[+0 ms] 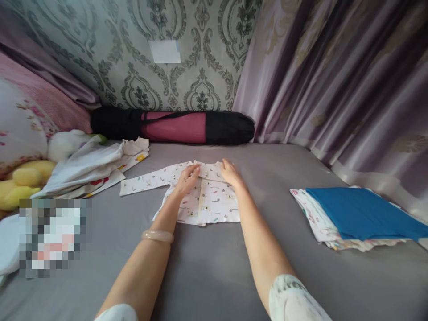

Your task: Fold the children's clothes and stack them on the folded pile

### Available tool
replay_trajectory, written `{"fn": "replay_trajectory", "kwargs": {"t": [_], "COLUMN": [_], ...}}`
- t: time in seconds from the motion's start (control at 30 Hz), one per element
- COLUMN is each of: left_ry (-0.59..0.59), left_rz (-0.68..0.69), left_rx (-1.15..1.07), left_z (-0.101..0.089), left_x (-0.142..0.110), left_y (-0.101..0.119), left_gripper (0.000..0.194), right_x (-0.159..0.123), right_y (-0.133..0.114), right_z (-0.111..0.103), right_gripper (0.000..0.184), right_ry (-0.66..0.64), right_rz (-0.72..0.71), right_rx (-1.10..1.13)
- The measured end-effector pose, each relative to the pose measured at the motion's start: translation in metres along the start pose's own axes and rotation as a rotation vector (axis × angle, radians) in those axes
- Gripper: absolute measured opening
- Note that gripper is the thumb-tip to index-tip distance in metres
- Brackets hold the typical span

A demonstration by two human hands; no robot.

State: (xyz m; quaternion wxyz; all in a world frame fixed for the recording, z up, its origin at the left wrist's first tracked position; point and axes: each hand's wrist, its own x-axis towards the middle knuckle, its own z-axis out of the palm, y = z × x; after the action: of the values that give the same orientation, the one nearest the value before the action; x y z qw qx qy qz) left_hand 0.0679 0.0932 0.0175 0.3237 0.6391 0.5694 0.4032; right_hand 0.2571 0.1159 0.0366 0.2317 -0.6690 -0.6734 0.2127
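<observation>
A small white long-sleeved baby top [214, 207] with a scattered print lies spread on the grey sheet in front of me. One sleeve reaches out flat to the left, while the other is folded across the chest. My left hand [187, 179] rests on the upper chest near the collar, fingers stretched out. At the right shoulder fold, my right hand [230, 172] touches the cloth with its fingers extended. The forearms cover part of the top's sides.
A stack of folded clothes [316, 218] under a blue cloth [368, 214] lies to the right. Crumpled clothes [90, 162] and plush toys [25, 180] are at left. A black-and-pink rolled bag [174, 127] lines the wall; a curtain [290, 76] hangs at right.
</observation>
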Motion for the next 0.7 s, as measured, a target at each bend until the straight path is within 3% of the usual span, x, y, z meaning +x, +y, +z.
{"fn": "replay_trajectory", "kwargs": {"t": [0.1, 0.2, 0.47, 0.7], "left_ry": [0.009, 0.015, -0.044, -0.062], "left_rz": [0.038, 0.005, -0.004, 0.012], "left_rx": [0.132, 0.277, 0.647, 0.750], "left_z": [0.001, 0.001, 0.004, 0.007], "left_x": [0.000, -0.002, -0.013, -0.015], "left_y": [-0.001, 0.000, -0.001, -0.006], "left_gripper": [0.040, 0.041, 0.037, 0.038], "right_x": [-0.007, -0.012, -0.014, -0.012], "right_y": [0.003, 0.003, 0.012, 0.011], "right_z": [0.013, 0.024, 0.031, 0.029], "right_gripper": [0.054, 0.060, 0.065, 0.063], "right_ry": [-0.059, -0.058, 0.001, -0.024], "right_rz": [0.014, 0.035, 0.059, 0.080], "right_rx": [-0.249, -0.344, -0.370, -0.357]}}
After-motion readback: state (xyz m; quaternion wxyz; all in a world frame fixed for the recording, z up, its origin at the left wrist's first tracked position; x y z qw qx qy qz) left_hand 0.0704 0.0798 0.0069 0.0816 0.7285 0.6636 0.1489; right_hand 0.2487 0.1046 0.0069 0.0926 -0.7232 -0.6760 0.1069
